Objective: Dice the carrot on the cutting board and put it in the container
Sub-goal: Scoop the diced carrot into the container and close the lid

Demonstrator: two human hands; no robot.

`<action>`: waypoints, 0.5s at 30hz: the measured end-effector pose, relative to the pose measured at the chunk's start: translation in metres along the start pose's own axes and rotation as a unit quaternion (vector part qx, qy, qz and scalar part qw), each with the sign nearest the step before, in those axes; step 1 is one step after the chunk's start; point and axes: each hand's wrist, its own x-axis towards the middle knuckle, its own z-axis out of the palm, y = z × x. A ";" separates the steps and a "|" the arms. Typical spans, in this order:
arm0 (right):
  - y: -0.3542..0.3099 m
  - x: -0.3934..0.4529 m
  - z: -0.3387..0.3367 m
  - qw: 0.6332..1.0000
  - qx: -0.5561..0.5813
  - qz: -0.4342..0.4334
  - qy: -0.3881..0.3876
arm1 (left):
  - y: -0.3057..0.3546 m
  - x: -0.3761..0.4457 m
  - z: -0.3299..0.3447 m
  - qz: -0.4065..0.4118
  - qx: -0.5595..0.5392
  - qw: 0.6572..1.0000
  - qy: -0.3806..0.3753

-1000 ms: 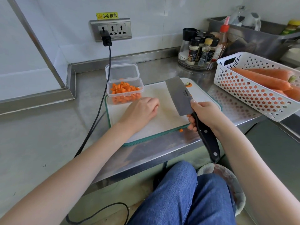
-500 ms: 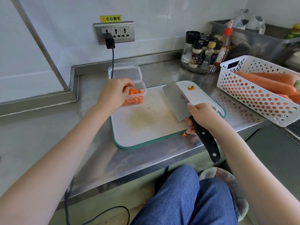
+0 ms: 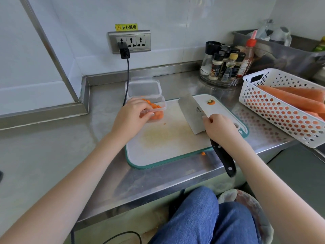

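White basket (image 3: 274,110) of whole carrots (image 3: 290,99) — spice bottles (image 3: 226,66) behind; wall socket (image 3: 131,42).

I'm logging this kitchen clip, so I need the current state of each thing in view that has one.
container: open, filled with diced carrot, held by left hand
lid: off, lying behind the container
cleaver: gripped by right hand, blade over the cutting board
plug: in the socket
basket: holds whole carrots
carrot stub: uncut, on the board
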 end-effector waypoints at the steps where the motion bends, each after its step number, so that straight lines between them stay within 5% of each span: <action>1: 0.000 -0.001 0.001 1.000 -0.009 -0.005 0.008 | 0.005 -0.001 0.000 0.010 0.003 1.000 0.001; 11: 0.004 -0.003 0.004 0.994 -0.068 -0.054 0.062 | 0.038 -0.034 0.009 0.012 -0.055 0.998 0.042; 15: -0.011 0.000 -0.002 0.985 0.101 -0.089 0.106 | 0.049 -0.053 0.011 0.017 -0.095 0.993 0.064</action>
